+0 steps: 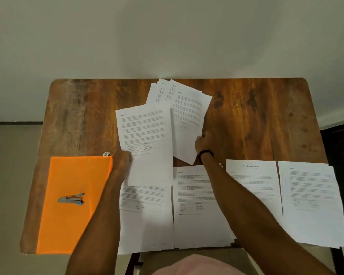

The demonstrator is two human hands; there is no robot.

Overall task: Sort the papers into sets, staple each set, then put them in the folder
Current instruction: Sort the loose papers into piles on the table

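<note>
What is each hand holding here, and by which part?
The left hand grips a printed sheet at its lower left edge. The right hand grips a second sheet at its lower right edge.

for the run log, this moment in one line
phase: sorting | left hand: grips left sheet | right hand: grips right sheet | stapler: on folder

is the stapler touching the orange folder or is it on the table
Touching. The head view shows the stapler lying flat on the orange folder, folder surface all around it, not on the bare table.
</note>
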